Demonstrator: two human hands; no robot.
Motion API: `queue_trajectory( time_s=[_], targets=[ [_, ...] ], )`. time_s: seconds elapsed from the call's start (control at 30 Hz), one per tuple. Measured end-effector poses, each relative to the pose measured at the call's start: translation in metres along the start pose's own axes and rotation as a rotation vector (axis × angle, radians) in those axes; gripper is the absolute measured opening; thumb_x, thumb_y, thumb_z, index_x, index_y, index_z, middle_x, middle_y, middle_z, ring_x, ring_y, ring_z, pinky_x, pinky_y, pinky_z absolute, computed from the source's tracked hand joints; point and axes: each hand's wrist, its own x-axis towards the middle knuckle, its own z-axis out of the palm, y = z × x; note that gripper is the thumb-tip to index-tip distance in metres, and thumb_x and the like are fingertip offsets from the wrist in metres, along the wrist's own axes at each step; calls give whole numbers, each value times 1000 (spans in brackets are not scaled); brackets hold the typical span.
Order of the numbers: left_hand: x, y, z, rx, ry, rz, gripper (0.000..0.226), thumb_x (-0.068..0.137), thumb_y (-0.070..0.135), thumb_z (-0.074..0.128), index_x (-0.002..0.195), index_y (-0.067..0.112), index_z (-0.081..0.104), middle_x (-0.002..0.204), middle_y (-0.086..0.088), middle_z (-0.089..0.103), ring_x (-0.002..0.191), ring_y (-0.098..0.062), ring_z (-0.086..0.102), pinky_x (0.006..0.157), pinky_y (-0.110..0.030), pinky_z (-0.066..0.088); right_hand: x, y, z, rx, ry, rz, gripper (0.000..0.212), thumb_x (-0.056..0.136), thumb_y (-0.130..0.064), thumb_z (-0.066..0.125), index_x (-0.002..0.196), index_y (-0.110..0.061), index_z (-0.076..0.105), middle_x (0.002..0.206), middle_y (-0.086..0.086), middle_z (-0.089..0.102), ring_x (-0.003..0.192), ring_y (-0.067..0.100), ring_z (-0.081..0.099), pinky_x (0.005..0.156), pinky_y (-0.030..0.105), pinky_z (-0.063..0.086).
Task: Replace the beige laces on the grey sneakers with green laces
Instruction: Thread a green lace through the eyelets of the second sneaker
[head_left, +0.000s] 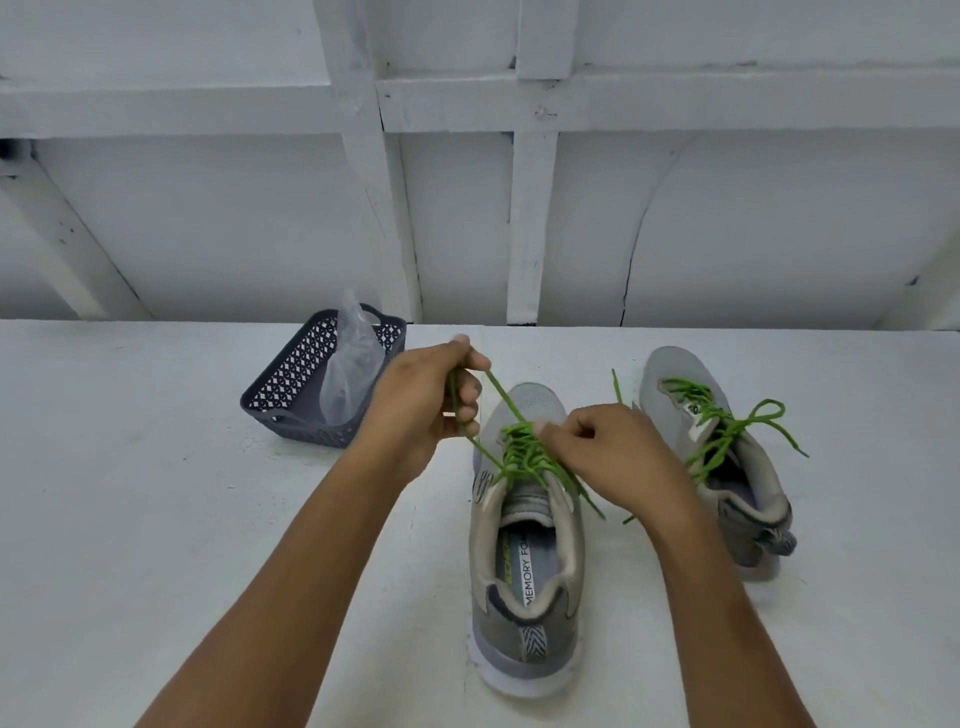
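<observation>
Two grey mesh sneakers already carry green laces. Left of both hands sits a dark latticed plastic basket (291, 395) holding a clear bag. The left hand (426, 402) grips a loop of the green cord lace (522, 449) of the nearer sneaker (524, 561) between them; the right hand (618, 452) pinches at its crossings. Beyond the right hand, the second sneaker (727, 467) looks tied. Knotting seems underway; next comes pulling the bow snug.

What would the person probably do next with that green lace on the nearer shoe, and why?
Probably pull the lace ends snug and start tying the bow. The left hand holds the green lace taut above the nearer sneaker, whose eyelets already look threaded, while the right hand pinches at the crossings. The other sneaker already seems to carry a tied green bow, so this knot appears to be what remains.
</observation>
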Motion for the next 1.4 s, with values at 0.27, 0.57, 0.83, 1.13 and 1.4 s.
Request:
queue_trajectory(
  time_s=[0.27, 0.57, 0.83, 1.13, 1.4],
  targets=[
    [5, 18, -15, 54, -35, 32, 38, 104, 32, 46, 92, 4, 69, 55, 0, 40, 45, -13, 30, 43, -23, 31, 5, -18, 24, -196, -26, 81, 24, 81, -24, 64, 70, -3, 63, 78, 12, 70, 63, 21, 55, 57, 30, 41],
    [8, 25, -13, 136, -81, 82, 28, 104, 24, 48, 111, 4, 67, 60, 1, 49, 48, -12, 35, 45, -24, 35, 10, -35, -7, 878, -66, 107, 22, 100, -11, 51, 87, -8, 68, 68, 0, 65, 72, 18, 62, 70, 31, 48],
    [2, 77, 7, 560, -352, 169, 22, 101, 15, 53, 109, 4, 70, 60, 0, 54, 50, -12, 36, 47, -22, 37, 30, -90, -64, 677, 50, -223, 24, 102, -18, 51, 88, -14, 71, 79, -2, 69, 80, 11, 66, 74, 30, 56],
    [-4, 115, 12, 475, -524, 314, 29, 96, 23, 63, 72, 7, 63, 60, -4, 50, 50, -12, 36, 52, -25, 32, 30, -105, -85, 644, -153, -122, 51, 102, -45, 44, 105, 0, 67, 93, 21, 73, 86, 37, 71, 81, 43, 60],
    [-14, 130, 5, 1191, -418, 750, 8, 86, 11, 75, 92, 15, 78, 61, 14, 64, 56, 5, 58, 60, -6, 41, 24, -79, -66, 831, -405, 50, 36, 88, -38, 58, 62, -13, 56, 57, 3, 51, 49, 15, 46, 54, 29, 48]
  ],
)
